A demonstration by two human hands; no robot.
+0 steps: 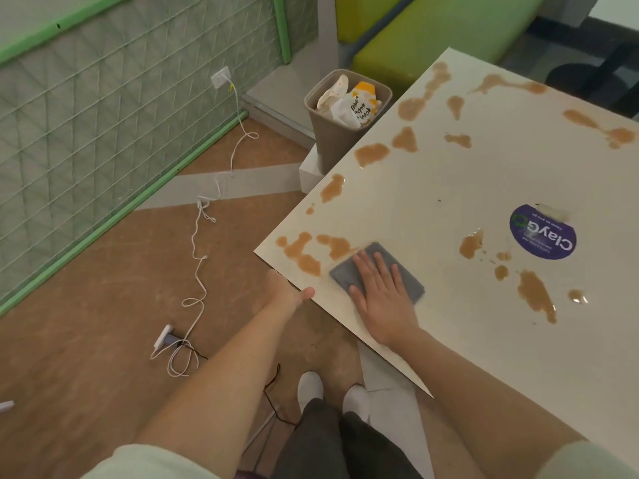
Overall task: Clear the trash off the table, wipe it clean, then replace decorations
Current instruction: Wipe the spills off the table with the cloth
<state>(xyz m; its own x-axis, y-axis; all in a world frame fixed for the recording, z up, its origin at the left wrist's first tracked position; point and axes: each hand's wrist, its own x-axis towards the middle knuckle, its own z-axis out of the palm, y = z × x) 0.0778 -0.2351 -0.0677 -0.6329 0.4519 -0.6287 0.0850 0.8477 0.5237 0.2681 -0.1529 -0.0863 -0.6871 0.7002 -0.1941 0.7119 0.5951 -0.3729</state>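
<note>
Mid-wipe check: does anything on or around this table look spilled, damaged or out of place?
Yes. Brown liquid puddles are scattered across the white table, unwiped. The right hand presses a grey cloth by the near corner. The round purple sticker has a torn edge. The bin is heaped with wrappers.

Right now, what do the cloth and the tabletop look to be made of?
Cloth: grey, matte, folded, soft edges under the right hand; probably microfibre. Tabletop: cream, smooth, hard, likely laminate; the brown spills bead on it with glints.
</note>
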